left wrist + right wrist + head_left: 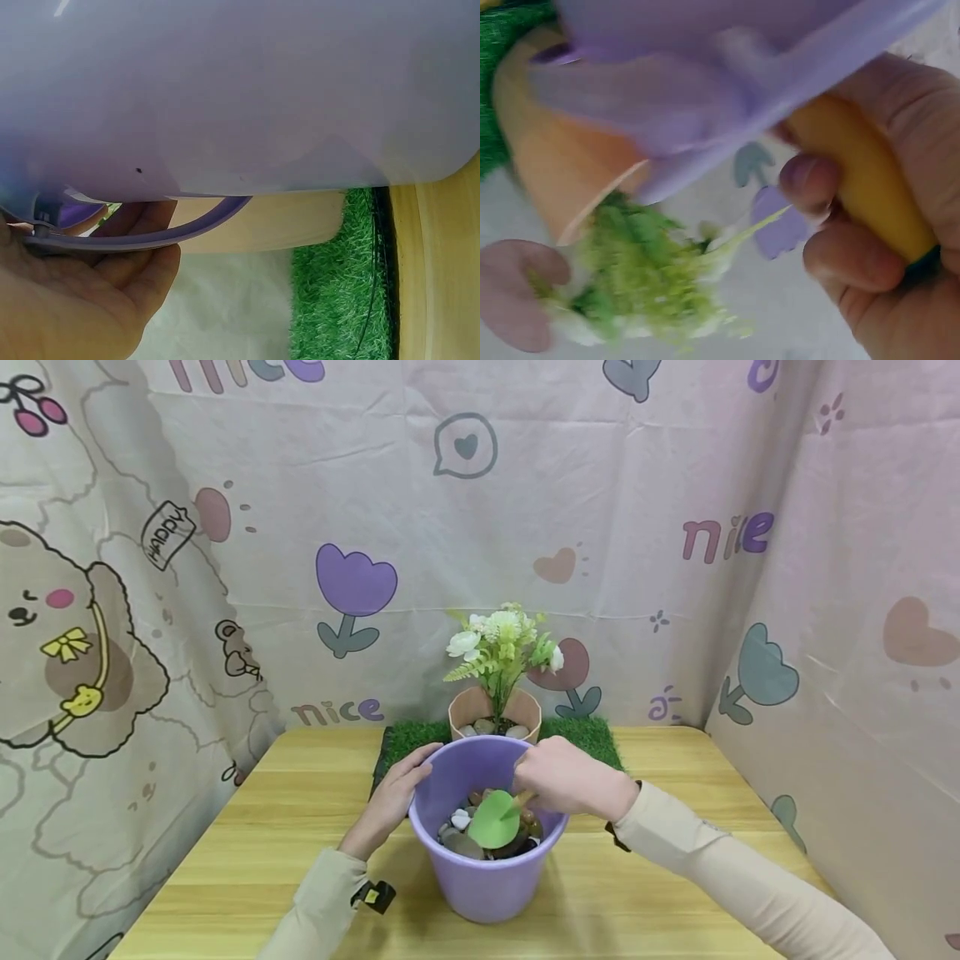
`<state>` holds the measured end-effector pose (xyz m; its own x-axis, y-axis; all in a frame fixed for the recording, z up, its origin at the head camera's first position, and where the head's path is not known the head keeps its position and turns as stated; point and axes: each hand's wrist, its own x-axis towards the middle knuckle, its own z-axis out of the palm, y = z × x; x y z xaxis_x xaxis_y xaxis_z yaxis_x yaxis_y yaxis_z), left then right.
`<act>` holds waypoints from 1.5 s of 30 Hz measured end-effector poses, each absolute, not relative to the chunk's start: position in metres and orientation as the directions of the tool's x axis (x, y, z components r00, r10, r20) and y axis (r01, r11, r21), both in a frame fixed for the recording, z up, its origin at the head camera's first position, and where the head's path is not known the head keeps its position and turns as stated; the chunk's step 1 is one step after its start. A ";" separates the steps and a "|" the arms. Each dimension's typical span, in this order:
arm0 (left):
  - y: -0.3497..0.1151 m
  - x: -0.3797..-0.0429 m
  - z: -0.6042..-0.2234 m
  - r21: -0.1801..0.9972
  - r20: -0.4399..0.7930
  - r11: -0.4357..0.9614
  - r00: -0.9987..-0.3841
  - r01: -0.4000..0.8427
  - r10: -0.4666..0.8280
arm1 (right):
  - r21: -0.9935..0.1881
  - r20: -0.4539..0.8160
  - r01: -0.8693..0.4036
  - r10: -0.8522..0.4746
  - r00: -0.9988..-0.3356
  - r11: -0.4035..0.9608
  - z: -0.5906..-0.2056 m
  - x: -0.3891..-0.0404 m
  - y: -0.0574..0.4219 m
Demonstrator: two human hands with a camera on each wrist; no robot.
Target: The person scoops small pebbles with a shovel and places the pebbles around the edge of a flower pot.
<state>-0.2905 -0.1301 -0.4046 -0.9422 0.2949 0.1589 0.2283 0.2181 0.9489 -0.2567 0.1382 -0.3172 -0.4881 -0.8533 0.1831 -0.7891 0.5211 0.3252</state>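
A purple bucket (487,893) stands on the table with several pebbles (462,845) at its bottom. My right hand (566,779) grips a small garden trowel over the bucket's right side. Its green blade (495,821) dips inside, overlapping the pebbles in the head view. In the right wrist view, fingers curl round the yellow trowel handle (866,176). My left hand (393,795) holds the bucket's left rim. The left wrist view shows the purple carrying handle (150,240) running across its bent fingers.
Behind the bucket, a peach flowerpot (457,714) holds white artificial flowers (501,643) and stones. It stands on a green turf mat (592,739). The wooden table (675,827) ends at a printed cloth (480,527) behind, with cloth on both sides too.
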 end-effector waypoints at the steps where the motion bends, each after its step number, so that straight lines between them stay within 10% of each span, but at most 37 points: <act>1: -0.130 -0.290 -0.405 0.949 0.157 0.218 -0.942 0.227 0.296 | 0.278 0.173 -0.800 -0.847 -0.502 0.531 -0.318 -0.259 0.140; 14: -0.131 -0.291 -0.404 0.951 0.163 0.205 -0.936 0.233 0.311 | -0.019 0.085 -0.820 -0.817 -0.571 0.571 -0.331 -0.269 0.145; 45: -0.132 -0.291 -0.405 0.954 0.162 0.191 -0.932 0.232 0.324 | -0.279 0.217 -0.706 -0.674 -0.707 0.651 -0.342 -0.275 0.147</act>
